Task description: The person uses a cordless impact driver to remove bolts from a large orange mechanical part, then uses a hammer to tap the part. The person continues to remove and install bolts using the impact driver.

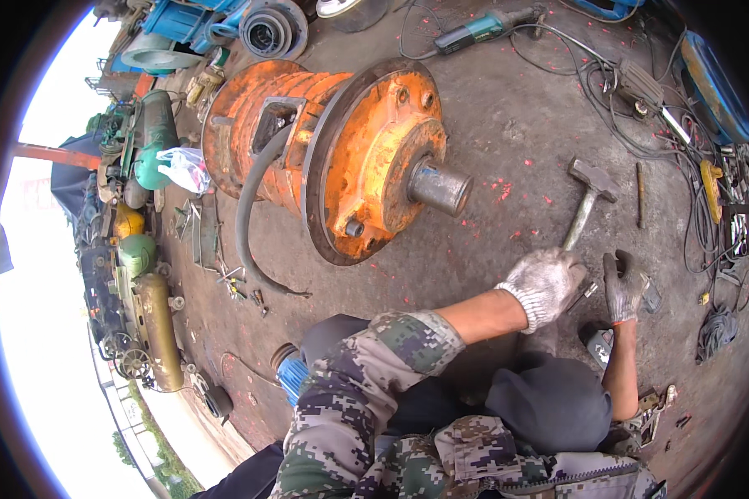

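My left hand (546,284), in a whitish knit glove, is closed around the handle of a hammer (585,208). The steel head points away from me, just above the concrete floor. To its right is my right hand (626,287), in a dirty grey glove, low over the floor with its fingers stretched forward and apart. I see nothing held in it. A small metal piece (590,290) shows between the two hands, and a dark flat object (652,296) lies beside the right one. Ahead and left stands a large orange motor (391,179) with a bare steel shaft (441,186) and a thick black cable (248,218).
A rusty rod (640,195) lies right of the hammer. Farther off are an angle grinder (484,30) and tangled cables (614,116). Blue casings (716,87) stand at the far right. Loose tools (235,287) lie left of the motor, beyond them a row of old tanks (160,324).
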Demonstrator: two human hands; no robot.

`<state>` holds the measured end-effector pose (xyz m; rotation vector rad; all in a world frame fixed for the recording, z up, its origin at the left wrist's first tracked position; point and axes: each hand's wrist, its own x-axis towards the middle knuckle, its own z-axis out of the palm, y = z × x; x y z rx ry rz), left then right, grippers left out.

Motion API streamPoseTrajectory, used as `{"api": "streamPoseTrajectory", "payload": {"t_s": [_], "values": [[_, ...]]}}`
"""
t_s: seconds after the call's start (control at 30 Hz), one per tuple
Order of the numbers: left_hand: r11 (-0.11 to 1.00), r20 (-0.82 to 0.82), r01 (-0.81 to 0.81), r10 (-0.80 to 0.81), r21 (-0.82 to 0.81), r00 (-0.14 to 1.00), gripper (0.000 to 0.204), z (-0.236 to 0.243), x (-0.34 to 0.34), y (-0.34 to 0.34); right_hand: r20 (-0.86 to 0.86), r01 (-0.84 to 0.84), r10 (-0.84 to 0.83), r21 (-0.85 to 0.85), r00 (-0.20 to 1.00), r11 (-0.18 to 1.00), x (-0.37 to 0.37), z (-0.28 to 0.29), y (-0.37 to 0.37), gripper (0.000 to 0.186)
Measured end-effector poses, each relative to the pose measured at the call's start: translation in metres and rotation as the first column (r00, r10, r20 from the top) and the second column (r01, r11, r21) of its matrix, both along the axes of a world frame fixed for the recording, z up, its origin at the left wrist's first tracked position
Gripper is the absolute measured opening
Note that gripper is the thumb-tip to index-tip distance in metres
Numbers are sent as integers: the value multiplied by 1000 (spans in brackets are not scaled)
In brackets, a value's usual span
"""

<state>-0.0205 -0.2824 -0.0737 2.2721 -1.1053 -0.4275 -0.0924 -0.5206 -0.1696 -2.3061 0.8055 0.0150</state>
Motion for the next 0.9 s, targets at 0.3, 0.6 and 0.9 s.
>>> {"api": "streamPoseTrajectory", "payload": {"t_s": [0.3, 0.6, 0.9], "values": [[806, 47, -591, 592, -31, 805, 54, 195, 252, 139, 32, -60, 60, -7, 998, 998, 97, -79, 14, 52], [688, -508, -724, 641, 49, 575, 50, 123, 281, 163, -503, 452, -403, 864, 765, -223, 175, 37, -6, 19], [651, -106, -668, 740, 361, 664, 43, 163, 283, 143, -592, 606, -169, 794, 788, 44, 148, 184, 119, 19]]}}
